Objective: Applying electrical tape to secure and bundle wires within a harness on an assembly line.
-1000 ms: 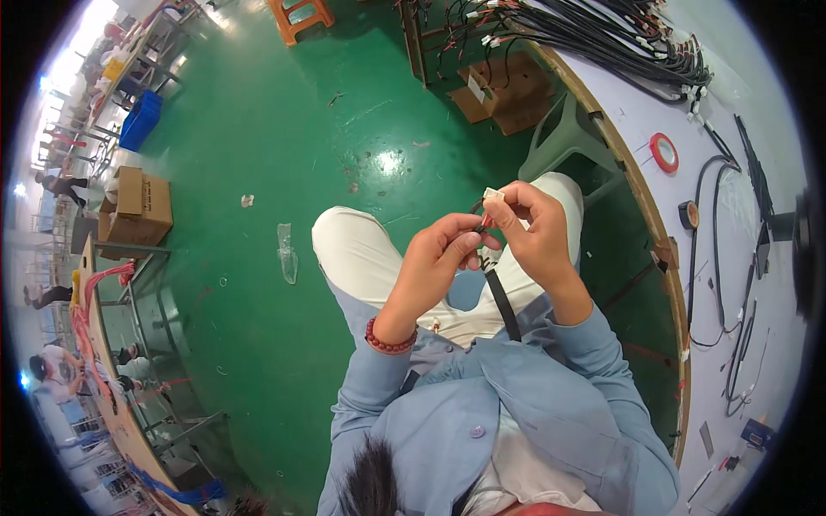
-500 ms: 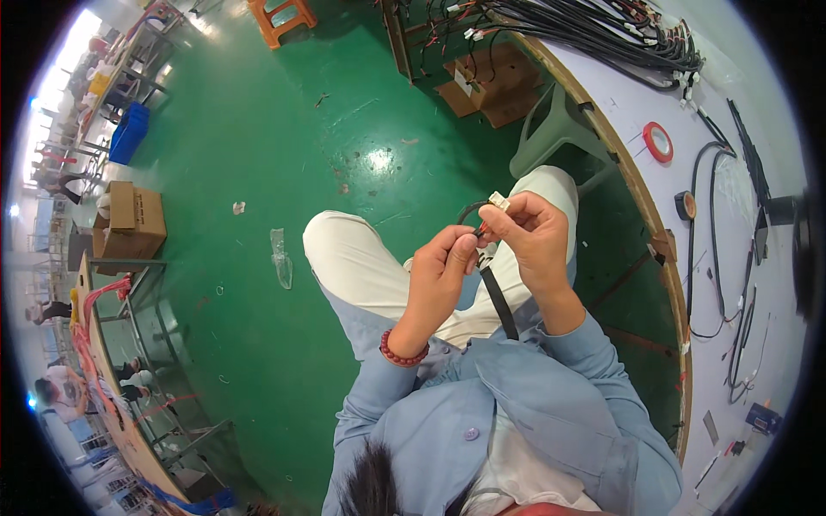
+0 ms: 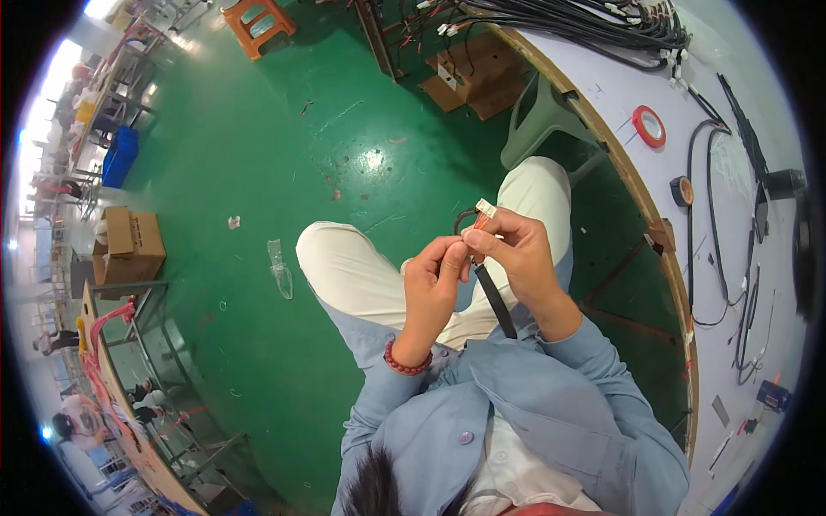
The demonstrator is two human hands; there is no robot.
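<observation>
White connector (image 3: 486,209) facing away, long axis slanting, left hand (image 3: 433,279), right hand (image 3: 523,258) both pinching red wires (image 3: 480,223), table edge (image 3: 626,171) right, green floor (image 3: 232,155) left

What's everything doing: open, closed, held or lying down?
Left hand: pinched shut on wires
Right hand: pinched shut on wires
White connector: wires attached, sticking out past the fingertips
Red tape roll: lying on the table
Black cables: bunched together
Left cardboard box: open
</observation>
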